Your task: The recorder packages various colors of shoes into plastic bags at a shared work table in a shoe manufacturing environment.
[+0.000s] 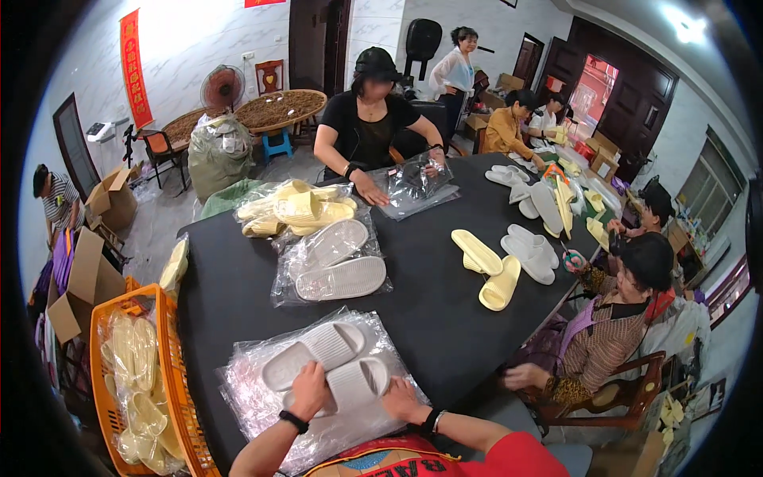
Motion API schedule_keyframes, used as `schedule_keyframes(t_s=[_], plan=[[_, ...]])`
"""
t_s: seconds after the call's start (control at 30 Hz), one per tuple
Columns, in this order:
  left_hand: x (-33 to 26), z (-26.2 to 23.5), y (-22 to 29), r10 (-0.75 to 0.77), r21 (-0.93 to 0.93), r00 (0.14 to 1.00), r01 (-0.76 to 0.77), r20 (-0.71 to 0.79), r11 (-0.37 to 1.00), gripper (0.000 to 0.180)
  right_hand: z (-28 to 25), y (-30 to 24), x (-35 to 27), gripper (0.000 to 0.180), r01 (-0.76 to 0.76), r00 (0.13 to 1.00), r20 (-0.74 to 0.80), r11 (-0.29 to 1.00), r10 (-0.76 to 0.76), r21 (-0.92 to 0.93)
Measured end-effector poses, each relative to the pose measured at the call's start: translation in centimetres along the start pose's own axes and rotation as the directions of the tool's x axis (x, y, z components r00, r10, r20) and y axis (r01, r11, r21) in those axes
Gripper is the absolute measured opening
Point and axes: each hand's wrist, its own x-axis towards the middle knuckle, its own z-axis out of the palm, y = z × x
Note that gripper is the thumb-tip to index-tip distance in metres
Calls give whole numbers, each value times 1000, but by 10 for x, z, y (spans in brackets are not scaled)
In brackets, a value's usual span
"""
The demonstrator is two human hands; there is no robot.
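A pair of light grey slide slippers (334, 342) lies in front of me on a stack of clear plastic bags (350, 429). My left hand (310, 389) is closed on the nearer slipper (350, 385), gripping its left part with curled fingers. At that slipper's right, strapped end, my right hand (404, 400) grips the edge with bent fingers. The farther slipper rests partly beside it, with neither hand on it. Whether any bag film is caught under my fingers is hidden.
Bagged grey slippers (340, 266) and bagged yellow ones (298, 207) lie ahead on the black table (421, 294). An orange basket (171, 358) of bagged slippers stands left. Opposite, a person (369, 119) handles clear bags; another person (612, 318) sits right, near loose slippers (489, 270).
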Motion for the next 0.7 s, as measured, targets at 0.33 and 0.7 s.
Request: schedule_keyframes(t_s=[0.33, 0.7], plan=[[-7, 52, -50, -208, 181, 971, 186, 113, 966, 18, 24, -7, -28, 62, 224, 956, -130, 941, -263, -255], [-40, -93, -158, -445, 237, 820, 542, -360, 806, 11, -12, -16, 8, 68, 145, 987, 90, 969, -130, -199]])
